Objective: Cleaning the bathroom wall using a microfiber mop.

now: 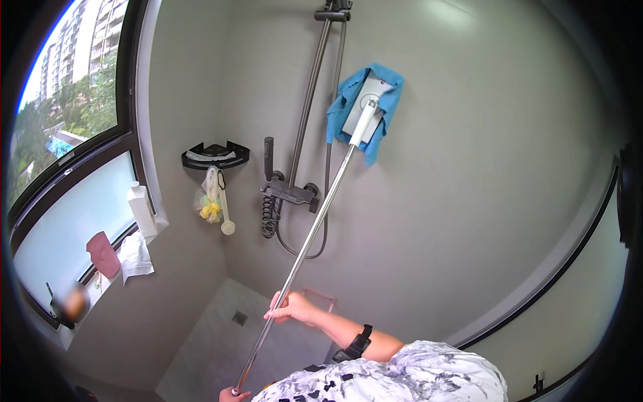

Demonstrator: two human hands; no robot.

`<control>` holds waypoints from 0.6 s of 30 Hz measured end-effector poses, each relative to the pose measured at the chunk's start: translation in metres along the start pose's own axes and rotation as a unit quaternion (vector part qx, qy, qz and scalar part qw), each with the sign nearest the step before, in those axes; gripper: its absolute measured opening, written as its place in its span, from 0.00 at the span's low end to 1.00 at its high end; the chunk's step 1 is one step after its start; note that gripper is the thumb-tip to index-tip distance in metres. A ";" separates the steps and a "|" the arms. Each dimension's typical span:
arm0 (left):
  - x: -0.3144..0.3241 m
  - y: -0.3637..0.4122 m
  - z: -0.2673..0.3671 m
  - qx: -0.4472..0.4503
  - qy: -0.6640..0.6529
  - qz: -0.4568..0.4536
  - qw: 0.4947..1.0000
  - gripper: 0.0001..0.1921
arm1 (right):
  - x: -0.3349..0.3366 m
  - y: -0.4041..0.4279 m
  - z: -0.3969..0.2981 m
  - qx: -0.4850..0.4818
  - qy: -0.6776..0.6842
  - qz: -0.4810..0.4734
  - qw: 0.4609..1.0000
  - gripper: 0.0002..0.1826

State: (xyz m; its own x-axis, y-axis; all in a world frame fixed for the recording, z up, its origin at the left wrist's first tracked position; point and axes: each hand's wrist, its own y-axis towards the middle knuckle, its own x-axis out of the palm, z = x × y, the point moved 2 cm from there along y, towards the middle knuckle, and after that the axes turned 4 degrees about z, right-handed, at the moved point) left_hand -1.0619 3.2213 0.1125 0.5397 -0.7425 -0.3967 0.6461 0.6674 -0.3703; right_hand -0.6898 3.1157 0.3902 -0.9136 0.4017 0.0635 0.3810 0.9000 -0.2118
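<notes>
A long metal pole (321,213) runs from the bottom of the view up to a white flat mop head (362,108) against the tiled wall. Around that head is draped a blue cloth (392,103), its lower corners hanging loose. My right hand (289,307) grips the pole partway up, above the floor. Lower down, at the picture's bottom edge, my left hand (234,395) closes around the pole's end and is partly cut off by the frame.
Left of the mop head are a shower rail (309,105), its hose and a mixer (290,192). A black corner shelf (216,157) carries hanging bath items. The window sill holds a white bottle (142,208), a pink item (104,255) and a white cloth (134,256). Glass panel (557,291) at right.
</notes>
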 end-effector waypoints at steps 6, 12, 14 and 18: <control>-0.004 0.033 0.023 0.031 0.135 0.020 0.990 0.12 | 0.006 0.021 -0.006 -0.020 0.006 0.009 1.000 0.09; 0.008 0.066 0.070 0.065 0.208 0.045 0.975 0.17 | -0.014 0.009 -0.079 -0.109 0.000 0.088 0.990 0.10; 0.019 0.070 0.121 0.034 0.186 0.059 0.980 0.23 | -0.026 -0.005 -0.119 -0.172 -0.011 0.161 0.972 0.11; 0.020 0.051 0.269 0.094 0.112 -0.044 0.988 0.19 | -0.049 -0.016 -0.199 -0.299 -0.020 0.179 0.937 0.13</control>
State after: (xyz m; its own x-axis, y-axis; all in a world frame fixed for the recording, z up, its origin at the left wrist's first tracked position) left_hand -0.8732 3.2257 0.3116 0.3580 -0.7521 -0.5534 0.7854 0.5630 -0.2571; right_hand -0.6226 3.1157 0.5846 -0.7119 0.7003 0.0531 0.6645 0.6472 0.3737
